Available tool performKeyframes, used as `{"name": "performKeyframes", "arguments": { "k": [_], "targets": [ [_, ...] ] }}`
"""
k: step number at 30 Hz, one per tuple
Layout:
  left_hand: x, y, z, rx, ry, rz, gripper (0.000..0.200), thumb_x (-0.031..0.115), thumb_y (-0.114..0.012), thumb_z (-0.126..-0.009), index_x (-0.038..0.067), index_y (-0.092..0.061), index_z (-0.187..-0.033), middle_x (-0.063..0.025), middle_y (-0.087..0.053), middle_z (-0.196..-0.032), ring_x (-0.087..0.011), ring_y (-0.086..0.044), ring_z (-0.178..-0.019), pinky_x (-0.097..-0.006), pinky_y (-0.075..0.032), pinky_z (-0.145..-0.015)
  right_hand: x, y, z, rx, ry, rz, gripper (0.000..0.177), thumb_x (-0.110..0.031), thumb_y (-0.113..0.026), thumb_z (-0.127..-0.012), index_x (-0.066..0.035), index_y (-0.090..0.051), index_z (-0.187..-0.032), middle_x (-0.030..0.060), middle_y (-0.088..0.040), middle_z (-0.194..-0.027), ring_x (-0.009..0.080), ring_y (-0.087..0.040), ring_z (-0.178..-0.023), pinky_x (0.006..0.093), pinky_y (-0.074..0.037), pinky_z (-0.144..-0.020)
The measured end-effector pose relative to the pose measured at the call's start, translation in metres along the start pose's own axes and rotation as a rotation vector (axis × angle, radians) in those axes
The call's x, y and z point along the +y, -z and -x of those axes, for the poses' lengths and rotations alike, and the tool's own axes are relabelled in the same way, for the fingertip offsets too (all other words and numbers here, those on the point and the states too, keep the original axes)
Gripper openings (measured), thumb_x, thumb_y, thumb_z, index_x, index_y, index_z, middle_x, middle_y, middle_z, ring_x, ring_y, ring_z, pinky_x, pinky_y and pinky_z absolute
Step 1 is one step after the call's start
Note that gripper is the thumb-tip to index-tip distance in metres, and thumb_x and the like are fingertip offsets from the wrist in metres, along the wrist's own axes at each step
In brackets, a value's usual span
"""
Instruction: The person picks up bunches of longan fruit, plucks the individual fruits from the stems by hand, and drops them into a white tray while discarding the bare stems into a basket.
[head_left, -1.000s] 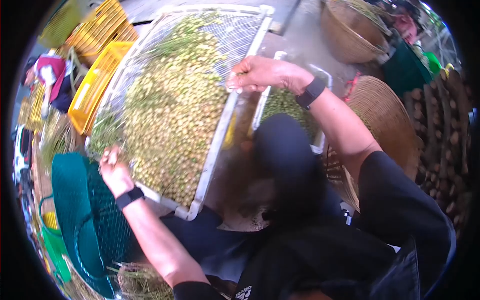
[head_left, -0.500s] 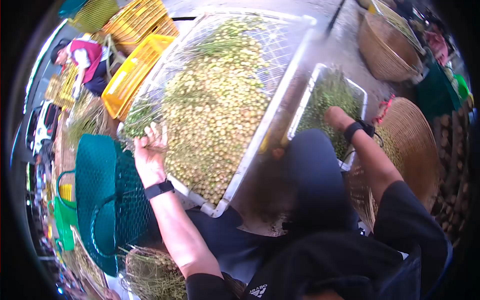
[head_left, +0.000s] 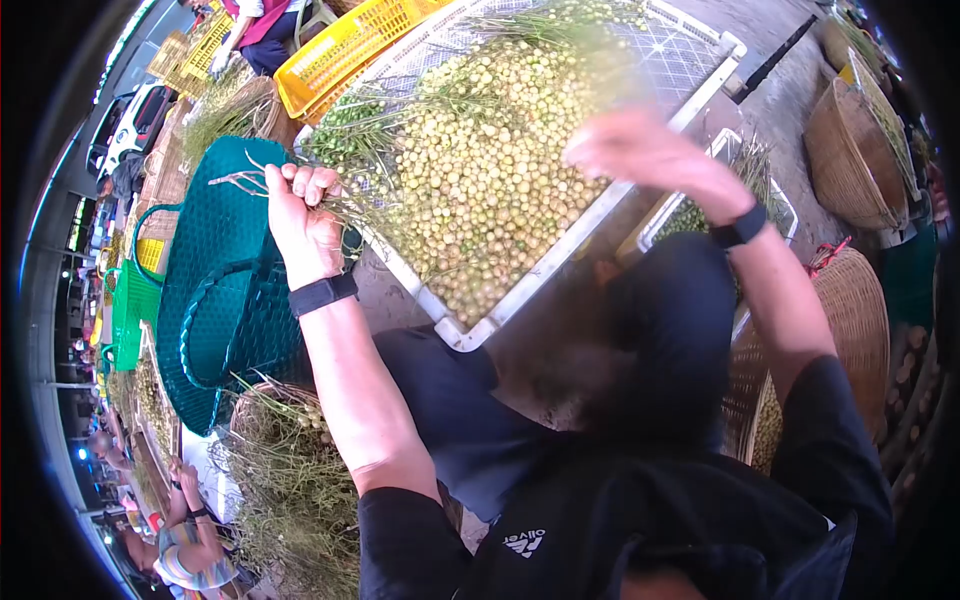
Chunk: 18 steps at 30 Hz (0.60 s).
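Observation:
My left hand is closed around thin bare stems, whose ends stick out on both sides of the fist. It is at the near-left edge of a white mesh tray. Small round yellow-green fruits cover much of that tray, with thin green stalks lying among them. Over the tray's right side, my right hand is smeared by motion. A greenish blur lies just beyond its fingers, and I cannot make out whether the hand holds anything.
A teal woven basket stands at the left, above a heap of stripped stalks. A smaller white tray with greenery and a wicker basket are at the right. Yellow crates and a person's maroon vest are behind.
My right hand has moved from the smaller tray across to the large one. The left hand has closed around stems. The view has shifted, bringing the stalk heap more into sight.

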<state>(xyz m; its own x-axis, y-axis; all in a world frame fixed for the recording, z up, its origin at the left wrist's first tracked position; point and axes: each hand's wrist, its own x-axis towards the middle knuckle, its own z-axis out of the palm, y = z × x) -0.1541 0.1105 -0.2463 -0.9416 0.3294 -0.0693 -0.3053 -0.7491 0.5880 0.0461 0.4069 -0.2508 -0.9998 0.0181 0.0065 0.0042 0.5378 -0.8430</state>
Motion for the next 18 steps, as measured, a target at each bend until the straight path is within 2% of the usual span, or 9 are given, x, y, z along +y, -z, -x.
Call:
{"name": "performKeyframes", "arguments": {
  "k": [3,5,8,10,12,13,14,17,18],
  "targets": [
    [0.000,0.000,0.014,0.044,-0.072,-0.094,0.032,0.029,-0.035,-0.098,0.008,-0.042,-0.075,0.0019,-0.026,-0.051,-0.0104,-0.024,-0.042,-0.0237,-0.033,-0.045,0.004,-0.076,-0.043,-0.318,0.147,-0.039,0.018,-0.019,-0.058,-0.080,-0.003,-0.065,-0.084,0.0098,-0.064,-0.075,0.0191,-0.063,-0.070,0.0323,-0.049,-0.059],
    [0.000,0.005,0.022,0.049,-0.068,-0.092,0.029,0.027,-0.037,-0.098,0.007,-0.045,-0.079,0.0021,-0.026,-0.051,-0.0097,-0.025,-0.043,-0.0235,-0.032,-0.045,-0.011,-0.118,-0.051,-0.363,0.070,0.282,0.015,-0.014,-0.057,-0.078,-0.001,-0.064,-0.079,0.0135,-0.063,-0.074,0.0243,-0.064,-0.071,0.0358,-0.050,-0.062],
    [0.006,0.011,0.032,0.038,-0.087,-0.112,0.025,0.026,-0.042,-0.096,0.005,-0.050,-0.085,0.0028,-0.029,-0.052,-0.0088,-0.027,-0.043,-0.0247,-0.033,-0.047,0.012,-0.158,-0.055,-0.281,0.170,0.589,0.011,-0.012,-0.058,-0.075,-0.001,-0.063,-0.076,0.0157,-0.062,-0.071,0.0275,-0.063,-0.069,0.0373,-0.050,-0.064],
    [0.012,0.012,0.041,0.034,-0.102,-0.128,0.023,0.027,-0.046,-0.095,0.005,-0.053,-0.090,0.0035,-0.031,-0.053,-0.0082,-0.029,-0.043,-0.0259,-0.034,-0.049,0.023,-0.161,-0.064,-0.261,0.105,0.511,0.011,-0.013,-0.061,-0.074,-0.002,-0.065,-0.076,0.0149,-0.063,-0.069,0.0261,-0.063,-0.067,0.0363,-0.050,-0.063],
    [0.017,0.004,0.054,0.033,-0.198,-0.251,0.022,0.023,-0.042,-0.096,0.003,-0.051,-0.091,0.0027,-0.029,-0.054,-0.0083,-0.027,-0.045,-0.0219,-0.031,-0.047,0.025,-0.149,-0.074,-0.222,0.079,0.049,0.013,-0.015,-0.064,-0.073,-0.003,-0.066,-0.077,0.0135,-0.065,-0.071,0.0252,-0.064,-0.066,0.0350,-0.050,-0.063],
    [0.019,0.008,0.056,0.024,-0.213,-0.291,0.021,0.022,-0.044,-0.096,0.003,-0.051,-0.094,0.0033,-0.029,-0.055,-0.0074,-0.027,-0.046,-0.0216,-0.030,-0.048,0.029,-0.145,-0.085,-0.191,0.080,0.032,0.014,-0.018,-0.067,-0.074,-0.005,-0.068,-0.078,0.0088,-0.067,-0.071,0.0183,-0.062,-0.063,0.0298,-0.049,-0.060],
    [0.018,0.009,0.059,0.042,-0.227,-0.352,0.021,0.023,-0.046,-0.095,0.003,-0.051,-0.094,0.0041,-0.032,-0.056,-0.0063,-0.028,-0.047,-0.0214,-0.030,-0.047,0.026,-0.135,-0.087,-0.186,0.080,0.039,0.014,-0.018,-0.067,-0.074,-0.005,-0.068,-0.078,0.0088,-0.067,-0.071,0.0183,-0.062,-0.063,0.0298,-0.049,-0.060],
    [0.005,0.015,0.066,0.058,-0.203,-0.406,0.022,0.024,-0.056,-0.090,0.002,-0.055,-0.091,0.0048,-0.038,-0.056,-0.0047,-0.031,-0.043,-0.0229,-0.032,-0.044,0.001,-0.100,-0.077,-0.245,-0.195,-0.334,0.013,-0.022,-0.067,-0.078,-0.010,-0.070,-0.084,-0.0013,-0.063,-0.068,0.0045,-0.049,-0.054,0.0198,-0.040,-0.049],
    [-0.002,0.016,0.068,0.012,-0.177,-0.480,0.022,0.023,-0.058,-0.089,0.001,-0.056,-0.093,0.0042,-0.041,-0.057,-0.0043,-0.032,-0.043,-0.0225,-0.032,-0.043,-0.003,-0.095,-0.075,-0.241,-0.196,-0.331,0.013,-0.022,-0.067,-0.078,-0.010,-0.070,-0.084,-0.0013,-0.063,-0.068,0.0045,-0.049,-0.054,0.0198,-0.040,-0.049]
  ]
}}
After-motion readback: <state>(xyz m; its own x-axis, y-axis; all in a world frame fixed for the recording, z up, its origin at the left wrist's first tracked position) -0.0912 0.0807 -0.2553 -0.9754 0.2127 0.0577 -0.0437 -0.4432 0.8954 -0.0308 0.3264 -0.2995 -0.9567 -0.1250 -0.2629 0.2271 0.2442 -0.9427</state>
